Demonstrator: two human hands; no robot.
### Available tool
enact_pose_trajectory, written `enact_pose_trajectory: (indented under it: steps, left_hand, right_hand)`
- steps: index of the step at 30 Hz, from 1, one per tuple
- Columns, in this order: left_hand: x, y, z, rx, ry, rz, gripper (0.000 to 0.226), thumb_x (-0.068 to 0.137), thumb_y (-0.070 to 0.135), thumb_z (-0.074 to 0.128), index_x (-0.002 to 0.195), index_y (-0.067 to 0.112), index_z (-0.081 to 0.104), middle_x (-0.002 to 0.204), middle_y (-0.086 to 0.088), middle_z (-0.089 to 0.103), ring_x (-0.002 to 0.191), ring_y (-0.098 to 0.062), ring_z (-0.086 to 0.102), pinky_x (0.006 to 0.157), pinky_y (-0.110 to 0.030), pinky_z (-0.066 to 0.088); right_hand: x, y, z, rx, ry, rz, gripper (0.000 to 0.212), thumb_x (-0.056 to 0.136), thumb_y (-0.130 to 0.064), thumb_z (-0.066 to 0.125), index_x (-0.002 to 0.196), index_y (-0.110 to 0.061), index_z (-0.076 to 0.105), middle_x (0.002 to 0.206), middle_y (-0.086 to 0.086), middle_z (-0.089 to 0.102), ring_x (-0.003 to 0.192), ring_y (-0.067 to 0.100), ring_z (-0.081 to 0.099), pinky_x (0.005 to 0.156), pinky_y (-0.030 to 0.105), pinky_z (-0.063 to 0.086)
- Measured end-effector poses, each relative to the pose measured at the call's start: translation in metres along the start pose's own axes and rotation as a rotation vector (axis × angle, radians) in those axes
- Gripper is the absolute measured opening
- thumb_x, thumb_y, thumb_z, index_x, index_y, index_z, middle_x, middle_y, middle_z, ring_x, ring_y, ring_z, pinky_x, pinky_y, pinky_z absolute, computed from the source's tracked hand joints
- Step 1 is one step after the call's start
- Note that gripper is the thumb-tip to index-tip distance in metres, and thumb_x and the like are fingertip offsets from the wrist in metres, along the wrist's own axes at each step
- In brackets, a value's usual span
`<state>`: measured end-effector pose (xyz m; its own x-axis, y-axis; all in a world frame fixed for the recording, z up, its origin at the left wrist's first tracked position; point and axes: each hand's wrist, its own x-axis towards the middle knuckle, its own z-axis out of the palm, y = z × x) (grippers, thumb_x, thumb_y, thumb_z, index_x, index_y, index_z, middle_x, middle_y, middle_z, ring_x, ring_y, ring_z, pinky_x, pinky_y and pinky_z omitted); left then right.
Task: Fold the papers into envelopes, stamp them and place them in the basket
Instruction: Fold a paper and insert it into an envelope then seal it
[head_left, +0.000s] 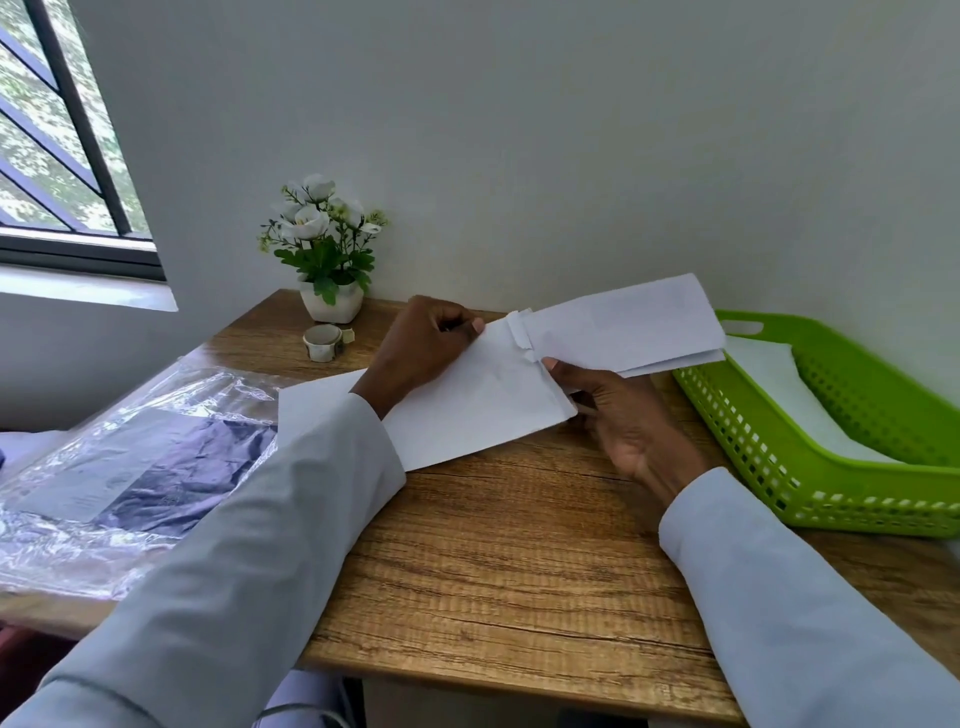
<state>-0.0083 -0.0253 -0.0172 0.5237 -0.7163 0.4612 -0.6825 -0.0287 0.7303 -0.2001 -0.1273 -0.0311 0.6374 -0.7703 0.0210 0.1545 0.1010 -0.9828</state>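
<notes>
A white envelope (483, 400) lies slanted over the wooden table (519, 545), its open end raised. My left hand (421, 348) pinches the envelope's top edge near a torn flap. My right hand (618, 415) grips the envelope's right end, thumb on top. A folded white paper (634, 322) sticks out of the envelope toward the upper right, partly inside it. A green plastic basket (810, 467) stands at the right with white paper (779, 384) lying in it. A small roll of stamps or tape (323, 342) sits by the flower pot.
A potted white-flower plant (324, 249) stands at the table's back against the wall. A crinkled clear plastic packet (135, 462) with dark contents covers the table's left side. A window is at the upper left.
</notes>
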Motion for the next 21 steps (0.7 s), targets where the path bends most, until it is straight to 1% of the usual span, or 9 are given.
enact_pose_trajectory:
  steps: [3, 5, 7, 8, 10, 13, 14, 17, 21]
  left_hand:
    - [-0.001, 0.007, -0.001, -0.044, -0.002, -0.032, 0.016, 0.092, 0.022, 0.065, 0.092, 0.014, 0.078, 0.087, -0.002, 0.075, 0.08, -0.024, 0.07, 0.073, -0.041, 0.057]
    - [0.0, 0.011, -0.002, -0.098, 0.004, -0.063, 0.014, 0.091, 0.021, 0.066, 0.091, 0.014, 0.078, 0.086, -0.001, 0.075, 0.08, -0.022, 0.071, 0.075, -0.042, 0.058]
    - [0.001, 0.014, 0.001, -0.116, 0.003, -0.094, 0.013, 0.09, 0.021, 0.067, 0.089, 0.016, 0.078, 0.085, 0.001, 0.075, 0.079, -0.02, 0.071, 0.077, -0.042, 0.059]
    - [0.001, 0.016, 0.002, -0.113, 0.007, -0.112, 0.012, 0.09, 0.021, 0.067, 0.089, 0.018, 0.078, 0.085, 0.002, 0.075, 0.079, -0.018, 0.071, 0.078, -0.041, 0.059]
    - [0.002, 0.017, 0.002, -0.127, 0.017, -0.144, 0.012, 0.089, 0.021, 0.067, 0.087, 0.02, 0.078, 0.083, 0.004, 0.075, 0.078, -0.017, 0.07, 0.078, -0.039, 0.059]
    - [0.001, 0.018, -0.002, -0.18, 0.041, -0.17, 0.011, 0.089, 0.019, 0.067, 0.086, 0.018, 0.078, 0.079, 0.003, 0.074, 0.075, -0.017, 0.07, 0.075, -0.036, 0.058]
    - [0.001, 0.019, -0.003, -0.207, 0.05, -0.178, 0.011, 0.089, 0.017, 0.067, 0.085, 0.018, 0.078, 0.079, 0.002, 0.074, 0.073, -0.016, 0.069, 0.073, -0.034, 0.058]
    - [0.0, 0.026, -0.005, -0.289, 0.06, -0.215, 0.011, 0.088, 0.016, 0.068, 0.083, 0.015, 0.078, 0.077, -0.002, 0.074, 0.066, -0.013, 0.067, 0.064, -0.026, 0.054]
    - [0.004, 0.038, -0.005, -0.39, 0.05, -0.303, 0.009, 0.084, 0.013, 0.07, 0.079, 0.012, 0.077, 0.078, -0.009, 0.074, 0.061, -0.016, 0.068, 0.059, -0.025, 0.055]
  right_hand:
    - [0.005, -0.007, -0.013, -0.08, -0.061, 0.038, 0.044, 0.072, -0.013, 0.081, 0.115, -0.012, 0.07, 0.104, 0.005, 0.076, 0.104, 0.03, 0.068, 0.074, 0.037, 0.054]
    - [0.005, -0.007, -0.015, -0.103, -0.077, 0.024, 0.052, 0.069, -0.018, 0.083, 0.119, -0.013, 0.068, 0.108, 0.005, 0.075, 0.106, 0.03, 0.067, 0.078, 0.04, 0.056]
    - [0.003, -0.004, -0.012, -0.089, -0.105, -0.01, 0.059, 0.067, -0.023, 0.085, 0.122, -0.017, 0.065, 0.111, 0.002, 0.074, 0.108, 0.027, 0.067, 0.085, 0.046, 0.057]
    - [0.001, -0.003, -0.01, -0.072, -0.119, -0.016, 0.059, 0.066, -0.025, 0.084, 0.122, -0.019, 0.065, 0.111, 0.001, 0.074, 0.108, 0.025, 0.067, 0.088, 0.048, 0.057]
    - [0.0, -0.005, -0.007, -0.028, -0.118, -0.022, 0.055, 0.069, -0.029, 0.083, 0.12, -0.022, 0.065, 0.11, 0.0, 0.075, 0.107, 0.023, 0.068, 0.088, 0.048, 0.057]
    - [0.003, -0.017, -0.011, 0.02, -0.013, -0.082, 0.048, 0.078, -0.047, 0.075, 0.119, -0.026, 0.064, 0.113, 0.0, 0.074, 0.104, 0.021, 0.07, 0.08, 0.041, 0.058]
    - [0.005, -0.022, -0.014, 0.065, 0.038, -0.095, 0.042, 0.083, -0.049, 0.071, 0.116, -0.024, 0.066, 0.111, 0.001, 0.074, 0.102, 0.021, 0.07, 0.078, 0.039, 0.058]
    - [0.005, -0.026, -0.018, 0.157, 0.152, -0.134, 0.017, 0.09, -0.033, 0.069, 0.099, -0.019, 0.071, 0.095, 0.002, 0.074, 0.092, 0.02, 0.068, 0.076, 0.036, 0.056]
    - [-0.002, -0.024, -0.01, 0.055, 0.183, -0.31, 0.012, 0.089, -0.021, 0.072, 0.093, -0.01, 0.075, 0.084, -0.001, 0.076, 0.074, 0.012, 0.069, 0.066, 0.028, 0.057]
